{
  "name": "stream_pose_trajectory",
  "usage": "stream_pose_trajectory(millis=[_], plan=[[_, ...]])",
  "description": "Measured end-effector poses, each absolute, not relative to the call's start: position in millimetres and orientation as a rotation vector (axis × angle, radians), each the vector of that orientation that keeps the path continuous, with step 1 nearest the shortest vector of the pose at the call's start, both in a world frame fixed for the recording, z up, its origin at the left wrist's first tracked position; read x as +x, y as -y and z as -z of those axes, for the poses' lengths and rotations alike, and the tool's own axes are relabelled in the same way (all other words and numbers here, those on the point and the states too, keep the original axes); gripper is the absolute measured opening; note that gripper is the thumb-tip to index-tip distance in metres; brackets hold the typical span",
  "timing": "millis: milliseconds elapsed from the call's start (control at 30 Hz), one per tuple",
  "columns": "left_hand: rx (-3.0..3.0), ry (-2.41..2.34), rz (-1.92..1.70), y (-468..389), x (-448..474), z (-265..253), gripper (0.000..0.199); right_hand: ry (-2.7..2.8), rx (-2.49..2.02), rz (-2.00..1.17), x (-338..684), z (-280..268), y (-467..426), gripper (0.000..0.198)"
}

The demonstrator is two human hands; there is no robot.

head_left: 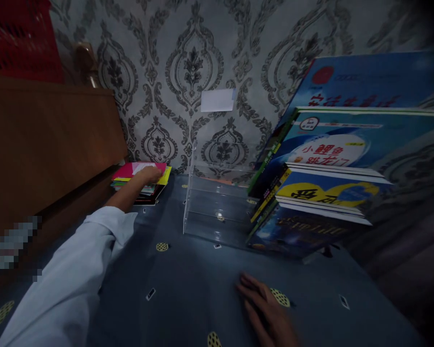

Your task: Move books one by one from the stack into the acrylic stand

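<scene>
Our left hand [150, 174] is touching the book stack [151, 191] edge, grip unclear. Open cloth [191, 289] is surrounding our loose right hand [268, 311].

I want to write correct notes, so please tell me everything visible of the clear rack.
The rack is transparent, looking like glossy plastic, with an upright left side panel and several crosswise panels. It stands on the dark cloth, near the patterned wall. Books lean back in its right part, hiding that end.

Stack [127, 169] — L on tbl [188, 289], rack [206, 208] — ctr, bks [332, 144] in R end; wall [148, 53] behind
</scene>
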State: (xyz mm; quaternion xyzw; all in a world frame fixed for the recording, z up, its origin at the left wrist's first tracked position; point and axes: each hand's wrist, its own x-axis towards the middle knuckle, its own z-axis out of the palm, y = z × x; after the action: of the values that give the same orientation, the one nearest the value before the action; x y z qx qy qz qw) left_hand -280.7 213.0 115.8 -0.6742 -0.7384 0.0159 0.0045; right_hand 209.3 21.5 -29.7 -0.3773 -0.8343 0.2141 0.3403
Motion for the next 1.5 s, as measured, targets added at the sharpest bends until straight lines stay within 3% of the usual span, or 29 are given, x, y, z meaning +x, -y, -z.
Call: stream_pose_trajectory(millis=[667, 967, 1267, 1500], plan=[[-1.785, 2.229, 0.162, -55.7, -277.9, -85.8, 0.05, 2.152, -0.925, -0.519, 200.0, 34.2, -22.9, 0.037], [-1.958, 2.079, 0.639, 36.4, -250.5, -37.5, 0.063, 2.169, -0.892, -0.566, 197.6, 28.8, -22.5, 0.036], [-2.41, 2.135, 0.67, 176.4, -201.2, -8.2, 0.052, 2.197, -0.899, -0.591, 195.7, 25.3, -17.6, 0.034], [-2.165, 2.389, 0.5, 140.4, -230.1, -8.9, 0.049, 2.213, -0.903, -0.58, 192.2, 23.1, -15.1, 0.033]])
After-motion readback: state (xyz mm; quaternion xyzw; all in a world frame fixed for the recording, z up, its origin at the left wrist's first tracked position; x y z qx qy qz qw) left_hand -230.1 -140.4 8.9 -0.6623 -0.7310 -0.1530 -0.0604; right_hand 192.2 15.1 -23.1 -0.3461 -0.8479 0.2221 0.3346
